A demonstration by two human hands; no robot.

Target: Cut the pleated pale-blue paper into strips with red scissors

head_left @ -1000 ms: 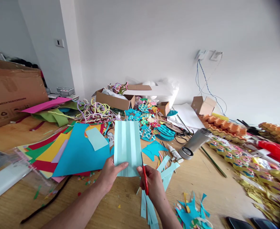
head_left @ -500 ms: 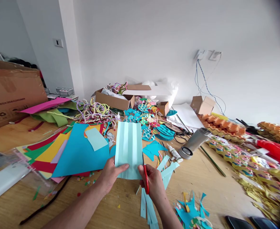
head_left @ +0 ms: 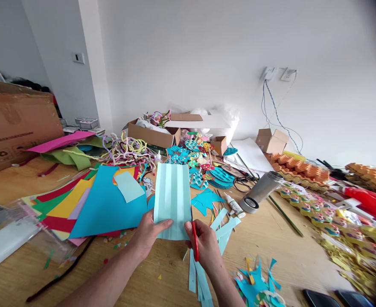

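A light blue sheet of paper [head_left: 173, 196] with lengthwise fold bands is held upright above the table. My left hand [head_left: 149, 234] pinches its lower left corner, thumb in front. My right hand [head_left: 202, 243] grips red-handled scissors [head_left: 195, 243] at the sheet's lower right edge, and its thumb touches the paper. Only a little of the dark blades shows along that edge. Light blue cut strips [head_left: 201, 283] lie below and beside my right hand.
Coloured paper sheets [head_left: 111, 209] lie on the left. Beyond the hands are pipe cleaners [head_left: 126, 149] and blue cut-outs [head_left: 207, 200]. A glue bottle [head_left: 234, 205], a metal flask [head_left: 266, 187] and egg trays [head_left: 298, 168] stand or lie to the right.
The paper has shifted very slightly to the left. Both hands keep their grips, with almost no other movement.
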